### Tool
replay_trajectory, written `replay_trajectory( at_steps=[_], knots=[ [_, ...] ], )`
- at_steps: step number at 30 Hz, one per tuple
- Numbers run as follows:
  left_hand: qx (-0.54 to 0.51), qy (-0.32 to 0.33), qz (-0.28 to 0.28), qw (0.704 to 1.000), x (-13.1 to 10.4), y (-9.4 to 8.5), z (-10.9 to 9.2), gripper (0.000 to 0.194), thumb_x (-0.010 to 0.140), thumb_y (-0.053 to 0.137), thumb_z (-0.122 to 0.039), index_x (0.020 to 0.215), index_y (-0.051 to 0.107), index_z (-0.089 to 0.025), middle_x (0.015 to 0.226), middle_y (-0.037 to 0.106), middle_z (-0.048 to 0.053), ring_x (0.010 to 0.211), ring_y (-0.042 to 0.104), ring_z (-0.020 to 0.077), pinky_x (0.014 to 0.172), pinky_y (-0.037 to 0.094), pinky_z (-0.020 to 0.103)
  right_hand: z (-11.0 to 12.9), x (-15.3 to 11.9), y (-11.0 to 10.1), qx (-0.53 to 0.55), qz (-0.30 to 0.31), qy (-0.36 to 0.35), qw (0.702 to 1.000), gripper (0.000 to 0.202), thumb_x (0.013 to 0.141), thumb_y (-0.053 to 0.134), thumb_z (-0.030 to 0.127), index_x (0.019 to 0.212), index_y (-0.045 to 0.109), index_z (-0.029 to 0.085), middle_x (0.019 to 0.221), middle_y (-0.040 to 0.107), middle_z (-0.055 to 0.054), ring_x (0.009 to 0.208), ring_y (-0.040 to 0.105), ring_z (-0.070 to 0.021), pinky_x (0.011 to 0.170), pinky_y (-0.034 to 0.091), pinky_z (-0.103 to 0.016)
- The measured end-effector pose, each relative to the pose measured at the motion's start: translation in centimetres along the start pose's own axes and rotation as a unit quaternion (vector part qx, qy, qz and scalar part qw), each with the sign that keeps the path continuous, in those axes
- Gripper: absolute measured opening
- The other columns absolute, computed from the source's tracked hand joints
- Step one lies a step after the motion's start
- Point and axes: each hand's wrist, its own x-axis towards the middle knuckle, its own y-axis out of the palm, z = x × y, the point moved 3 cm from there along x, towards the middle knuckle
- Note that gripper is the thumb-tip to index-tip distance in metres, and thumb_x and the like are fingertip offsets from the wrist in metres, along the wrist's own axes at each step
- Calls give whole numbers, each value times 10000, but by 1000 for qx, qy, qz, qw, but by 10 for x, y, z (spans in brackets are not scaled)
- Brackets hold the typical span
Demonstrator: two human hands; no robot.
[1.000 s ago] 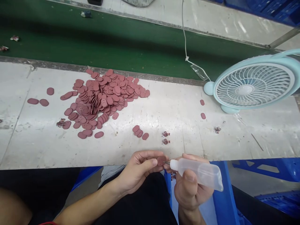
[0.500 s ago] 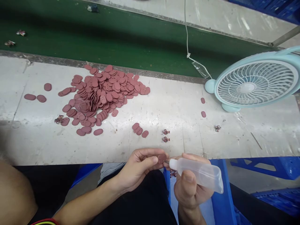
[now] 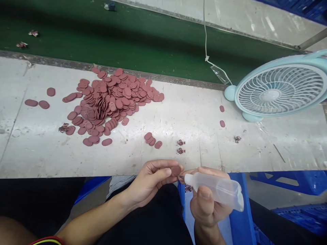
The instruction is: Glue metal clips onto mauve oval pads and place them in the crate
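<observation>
Between thumb and fingers, my left hand (image 3: 150,182) pinches a reddish-brown oval disc (image 3: 175,170) just past the table's front edge. My right hand (image 3: 211,204) is closed around a translucent squeeze bottle (image 3: 217,189), tilted with its thin metal tip (image 3: 181,177) close beside the disc. Whether the tip touches the disc I cannot tell. A small brown-and-white piece (image 3: 188,188) shows below the bottle's neck, near my right fingers. On the table ahead lie two similar small pieces (image 3: 181,150) and a little group of oval discs (image 3: 150,139).
A large heap of oval discs (image 3: 112,102) covers the left-centre of the white table (image 3: 184,115). At right stands a light-blue fan (image 3: 270,95) with a white cord (image 3: 205,37). Behind runs a green belt (image 3: 153,51). Blue crates (image 3: 242,217) sit below the table edge.
The view has shifted slightly. The disc in my left hand is turned a little, and the bottle's tip sits slightly lower against it. A blurred arm at the left has moved lower.
</observation>
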Motion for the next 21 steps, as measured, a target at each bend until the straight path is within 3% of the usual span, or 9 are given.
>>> replay_trajectory(
  at_steps=[4,6,8,11,14,16,19,20,21],
  knots=[
    [-7,19,27,999,-1,-1,-2,214,819,766,-243,1020,791,-172,1045,796,106,961,745,217,874,573,306,-1,21,-2,150,-17,97,984,275,898,585,535,1017,622,290,653,630,19,528,642,-192,438,533,-317],
    [-13,29,38,999,-1,-2,-5,199,834,748,-227,1021,791,-176,1051,795,104,960,750,218,872,570,296,-16,39,-12,285,-9,190,939,317,906,538,566,988,613,268,637,588,38,500,611,-138,378,494,-227],
    [-13,35,40,999,-2,-4,-7,189,836,745,-217,1015,791,-177,1053,795,103,972,750,217,872,566,283,-41,59,-27,448,-9,269,853,324,914,536,513,1046,588,222,697,580,31,558,618,-99,407,510,-161],
    [-10,39,23,999,-2,-8,-11,187,824,760,-216,1001,792,-166,1025,800,104,972,749,209,863,562,258,-84,84,-49,666,5,336,666,315,936,507,401,1153,509,174,732,565,16,623,639,-99,465,559,-153],
    [-15,44,-2,999,-2,-16,-14,191,814,771,-215,997,790,-164,1038,798,106,982,746,208,859,562,255,-109,96,-60,724,16,319,612,280,931,517,396,1109,503,181,688,537,38,577,625,-97,441,548,-160],
    [-20,46,-16,999,-3,-21,-16,202,816,770,-212,1011,784,-163,1074,791,115,995,743,211,862,562,258,-108,95,-58,702,14,289,651,319,898,580,441,1087,525,190,654,517,63,508,573,-74,377,477,-133],
    [-21,56,-35,998,-4,-29,-19,218,825,760,-212,1034,775,-150,1096,784,130,996,744,210,861,561,250,-93,86,-46,391,0,245,887,346,869,600,537,1002,584,219,588,471,88,409,433,-64,299,305,-147],
    [-21,61,-39,997,-5,-30,-21,218,827,758,-213,1034,773,-147,1098,784,130,994,744,209,857,560,247,-86,83,-41,248,-2,227,942,335,859,617,544,953,604,223,563,466,87,399,405,-72,307,275,-165],
    [-21,66,-44,997,-6,-32,-22,216,828,756,-215,1032,773,-145,1096,784,129,989,745,207,851,561,243,-81,80,-35,141,0,215,966,312,839,659,524,901,623,220,546,479,79,405,407,-83,331,272,-184]
  ],
)
